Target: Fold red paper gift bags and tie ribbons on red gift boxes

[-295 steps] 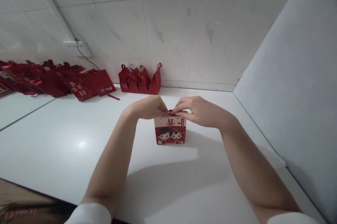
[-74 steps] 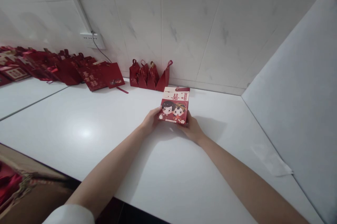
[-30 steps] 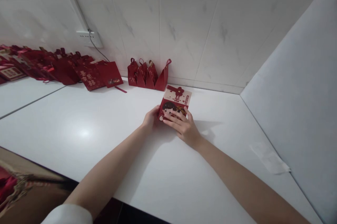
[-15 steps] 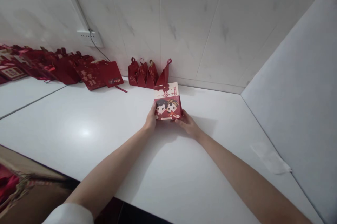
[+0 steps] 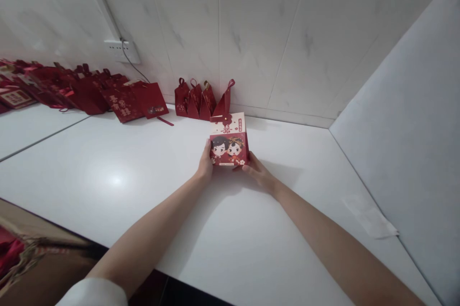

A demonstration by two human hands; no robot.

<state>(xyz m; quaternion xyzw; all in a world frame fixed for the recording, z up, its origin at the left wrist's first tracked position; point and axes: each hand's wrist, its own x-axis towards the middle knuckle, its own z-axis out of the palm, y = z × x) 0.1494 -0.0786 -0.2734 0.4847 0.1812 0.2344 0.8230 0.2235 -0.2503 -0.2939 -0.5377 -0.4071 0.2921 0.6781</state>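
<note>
Between my hands is a red and cream gift box [image 5: 229, 141] printed with a cartoon couple. My left hand [image 5: 206, 162] grips its left side, thumb along the edge. At the lower right corner, my right hand [image 5: 259, 172] holds the box, its thumb near the bottom edge and its other fingers partly hidden behind. Just behind the box stands a row of several small red gift boxes [image 5: 201, 101] with ribbon loops on top, close to the wall.
Many red gift boxes [image 5: 84, 90] crowd the left back of the white table [image 5: 143, 153]. A power socket [image 5: 121, 51] with a cable is on the tiled wall. White tissue [image 5: 372, 217] lies by the right panel [image 5: 406, 129]. A cardboard box [image 5: 46, 263] stands lower left.
The gift box has come very slightly nearer to me, still held in both hands. My right hand has shifted a little to the right and down.
</note>
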